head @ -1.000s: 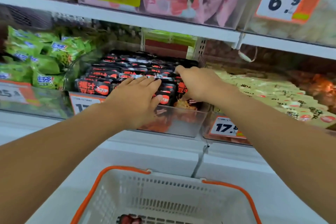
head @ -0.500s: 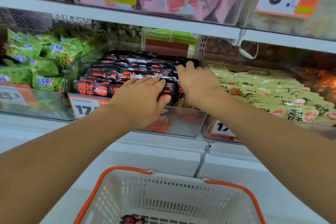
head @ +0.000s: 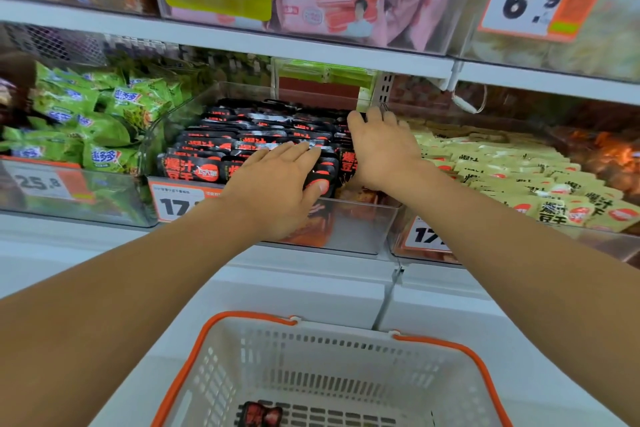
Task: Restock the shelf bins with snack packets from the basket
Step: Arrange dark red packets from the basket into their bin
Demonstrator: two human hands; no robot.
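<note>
A: Right hand (head: 381, 149) has slid back along the right side of the black packets (head: 256, 135) since a second ago; left hand (head: 277, 180) barely moved.

B: Fingers?

A: Left lies flat, fingers straight, pressing on the front rows. Right's fingers curl over the far right packets, thumb side against the stack.

B: Packets where?

A: In the clear middle bin (head: 356, 229). One red packet (head: 261, 414) is in the basket (head: 346, 357) below.

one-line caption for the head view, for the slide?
Both hands, left flat, right at the row's end, tidy black snack packets in a clear bin above the basket.
</note>
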